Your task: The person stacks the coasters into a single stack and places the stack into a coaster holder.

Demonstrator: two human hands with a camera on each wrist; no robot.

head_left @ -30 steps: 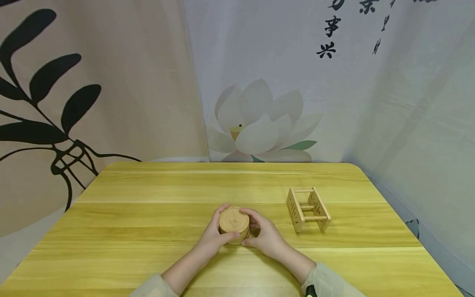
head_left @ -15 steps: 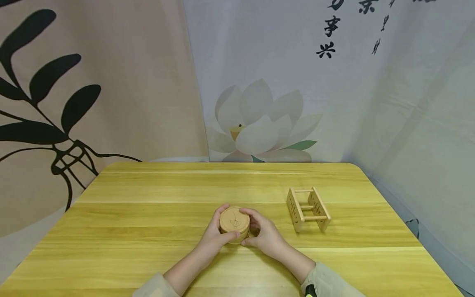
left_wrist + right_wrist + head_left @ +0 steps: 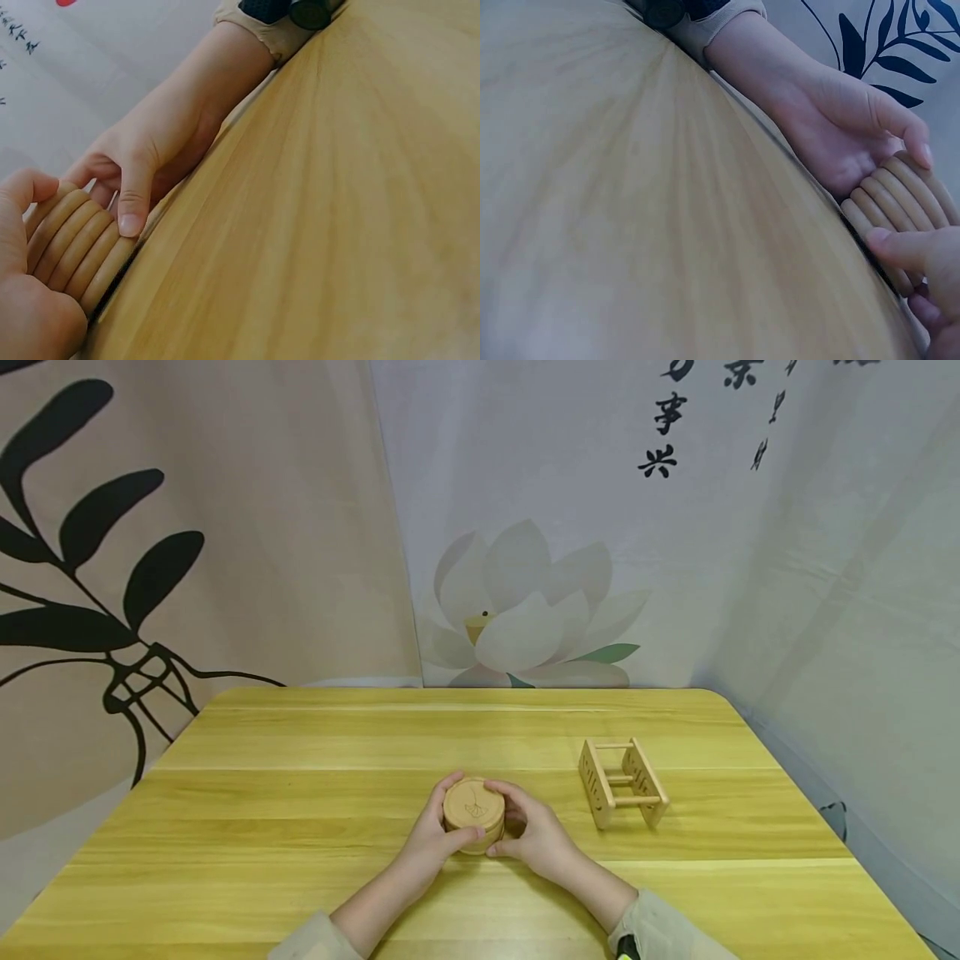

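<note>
Several round wooden coasters (image 3: 474,802) are stacked near the middle of the table, the top one bearing a thin engraved leaf-like design. My left hand (image 3: 429,843) grips the stack from the left, its thumb across the front near the upper edge. On the other side my right hand (image 3: 543,837) holds it between fingers and thumb, the thumb low at the front. In the left wrist view the rims of the coasters (image 3: 75,241) lie one above another, slightly uneven, with a dark line under the lowest. Whether the stack touches the table cannot be told.
Right of the hands, a small wooden rack (image 3: 622,783) with slotted sides and crossbars stands on the wooden table (image 3: 262,827). Behind the table hangs a printed cloth (image 3: 540,460) with a lotus, dark leaves and writing.
</note>
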